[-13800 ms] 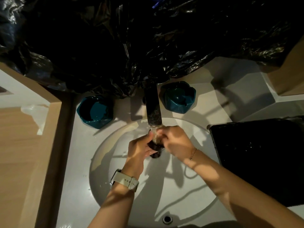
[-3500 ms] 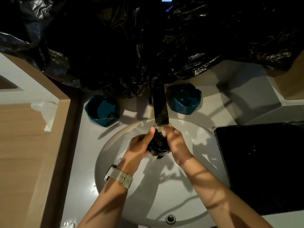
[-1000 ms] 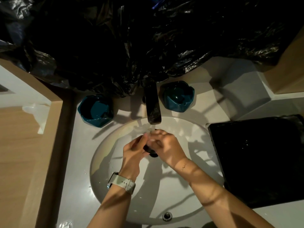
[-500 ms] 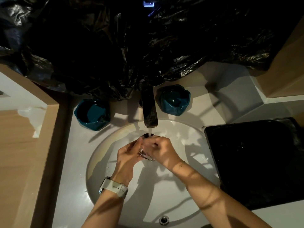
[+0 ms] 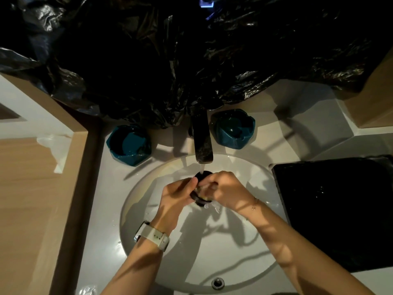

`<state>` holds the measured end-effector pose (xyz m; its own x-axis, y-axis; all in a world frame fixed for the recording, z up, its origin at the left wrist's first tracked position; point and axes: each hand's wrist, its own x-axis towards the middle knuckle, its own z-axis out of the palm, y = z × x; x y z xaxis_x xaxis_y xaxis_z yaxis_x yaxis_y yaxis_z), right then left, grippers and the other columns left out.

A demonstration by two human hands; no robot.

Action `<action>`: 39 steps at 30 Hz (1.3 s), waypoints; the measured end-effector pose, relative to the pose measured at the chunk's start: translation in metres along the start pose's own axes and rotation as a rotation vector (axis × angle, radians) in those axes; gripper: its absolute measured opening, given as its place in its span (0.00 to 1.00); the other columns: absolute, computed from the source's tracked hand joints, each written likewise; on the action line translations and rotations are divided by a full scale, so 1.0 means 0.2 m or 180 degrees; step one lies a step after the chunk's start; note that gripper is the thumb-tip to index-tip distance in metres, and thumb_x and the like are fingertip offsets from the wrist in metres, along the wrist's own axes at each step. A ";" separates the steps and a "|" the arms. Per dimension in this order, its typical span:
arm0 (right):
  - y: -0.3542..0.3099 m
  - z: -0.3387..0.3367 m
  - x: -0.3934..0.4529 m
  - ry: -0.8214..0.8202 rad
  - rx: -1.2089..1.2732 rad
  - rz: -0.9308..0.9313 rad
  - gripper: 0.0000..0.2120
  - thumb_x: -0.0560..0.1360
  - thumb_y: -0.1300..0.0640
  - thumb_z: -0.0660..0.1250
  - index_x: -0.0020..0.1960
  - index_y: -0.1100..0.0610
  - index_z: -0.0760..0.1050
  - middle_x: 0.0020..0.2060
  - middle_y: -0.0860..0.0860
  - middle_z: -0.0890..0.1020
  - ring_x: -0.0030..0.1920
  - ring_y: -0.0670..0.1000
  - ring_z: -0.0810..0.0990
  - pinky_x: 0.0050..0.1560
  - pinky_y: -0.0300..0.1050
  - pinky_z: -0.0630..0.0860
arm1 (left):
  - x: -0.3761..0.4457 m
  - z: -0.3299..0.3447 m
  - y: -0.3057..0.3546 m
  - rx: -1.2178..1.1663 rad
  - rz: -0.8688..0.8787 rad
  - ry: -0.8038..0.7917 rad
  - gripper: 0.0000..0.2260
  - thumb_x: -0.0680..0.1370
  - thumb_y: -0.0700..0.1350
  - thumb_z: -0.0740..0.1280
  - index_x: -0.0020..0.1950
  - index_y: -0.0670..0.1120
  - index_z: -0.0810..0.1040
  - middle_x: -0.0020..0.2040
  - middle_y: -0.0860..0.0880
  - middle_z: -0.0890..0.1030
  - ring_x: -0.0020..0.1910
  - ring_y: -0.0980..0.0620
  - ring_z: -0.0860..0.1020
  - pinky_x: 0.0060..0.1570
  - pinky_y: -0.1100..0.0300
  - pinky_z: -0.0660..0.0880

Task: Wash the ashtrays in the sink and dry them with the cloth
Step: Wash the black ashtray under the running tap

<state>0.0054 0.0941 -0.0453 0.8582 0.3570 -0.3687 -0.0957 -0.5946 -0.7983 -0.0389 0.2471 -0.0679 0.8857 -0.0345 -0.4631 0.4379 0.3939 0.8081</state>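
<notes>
Over the white sink (image 5: 148,209), both hands meet under the running tap (image 5: 203,143). My left hand (image 5: 177,194) grips a small dark ashtray (image 5: 200,200) from the left, thumb up along its rim. My right hand (image 5: 227,192) curls its fingers over the ashtray from the right; water runs off below it. Most of the ashtray is hidden between the hands. Two teal ashtrays stand on the counter behind the basin: one left of the tap (image 5: 128,144), one right of it (image 5: 232,128).
Black plastic sheeting (image 5: 191,60) covers the wall behind the tap. A black plastic-covered slab (image 5: 336,209) lies on the counter right of the basin. A wooden surface (image 5: 32,209) with a scrap of clear plastic borders the left. The overflow hole (image 5: 218,282) is at the basin's near edge.
Both hands keep turning and rubbing the dark ashtray under the stream. My left thumb has shifted up onto its rim, and more of the ashtray shows below the hands.
</notes>
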 end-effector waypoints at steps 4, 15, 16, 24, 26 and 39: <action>0.02 -0.08 -0.06 0.0819 0.1987 0.0271 0.06 0.72 0.72 0.67 0.47 0.67 0.80 0.38 0.53 0.85 0.35 0.48 0.81 0.33 0.34 0.76 | 0.04 -0.04 -0.01 0.0661 0.0076 -0.0182 0.11 0.81 0.38 0.65 0.62 0.40 0.78 0.57 0.41 0.83 0.57 0.44 0.82 0.54 0.50 0.81; -0.03 0.11 0.01 0.1655 0.1433 -0.0401 0.12 0.73 0.60 0.72 0.45 0.41 0.81 0.46 0.39 0.82 0.53 0.51 0.80 0.57 0.48 0.76 | 0.05 -0.01 -0.02 0.2906 0.1318 0.0291 0.17 0.80 0.51 0.66 0.68 0.49 0.73 0.57 0.54 0.75 0.54 0.58 0.76 0.57 0.57 0.75; -0.02 0.11 0.03 0.1718 0.1267 -0.0400 0.12 0.73 0.58 0.72 0.45 0.39 0.80 0.47 0.39 0.82 0.54 0.51 0.79 0.57 0.49 0.76 | 0.04 -0.02 -0.01 0.2953 0.1362 0.0287 0.18 0.80 0.53 0.65 0.68 0.49 0.73 0.56 0.55 0.75 0.54 0.57 0.77 0.57 0.56 0.77; 0.03 0.15 0.06 0.1365 0.0213 -0.0838 0.04 0.74 0.58 0.69 0.44 0.52 0.83 0.45 0.51 0.84 0.51 0.53 0.77 0.56 0.44 0.72 | 0.02 -0.04 -0.05 0.2927 0.1222 0.0167 0.14 0.79 0.54 0.64 0.63 0.52 0.74 0.51 0.57 0.75 0.49 0.58 0.77 0.50 0.49 0.79; 0.04 0.12 0.10 0.1466 0.1106 -0.0370 0.09 0.74 0.62 0.70 0.39 0.49 0.80 0.39 0.48 0.83 0.44 0.49 0.80 0.51 0.46 0.74 | 0.02 -0.05 -0.05 0.2815 0.1226 0.0219 0.14 0.80 0.51 0.66 0.66 0.52 0.74 0.54 0.56 0.76 0.53 0.58 0.77 0.54 0.51 0.78; 0.10 0.19 0.09 0.1857 0.1786 0.0242 0.07 0.81 0.54 0.60 0.46 0.52 0.76 0.38 0.49 0.80 0.39 0.46 0.77 0.44 0.45 0.74 | 0.01 -0.01 -0.02 0.0763 0.0806 0.0306 0.13 0.81 0.40 0.65 0.65 0.44 0.77 0.57 0.46 0.84 0.57 0.47 0.82 0.53 0.51 0.81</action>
<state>0.0000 0.1161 -0.0866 0.9490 -0.1949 -0.2477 -0.2699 -0.0970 -0.9580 -0.0392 0.2471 -0.0717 0.9571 0.1275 -0.2603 0.2405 0.1519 0.9587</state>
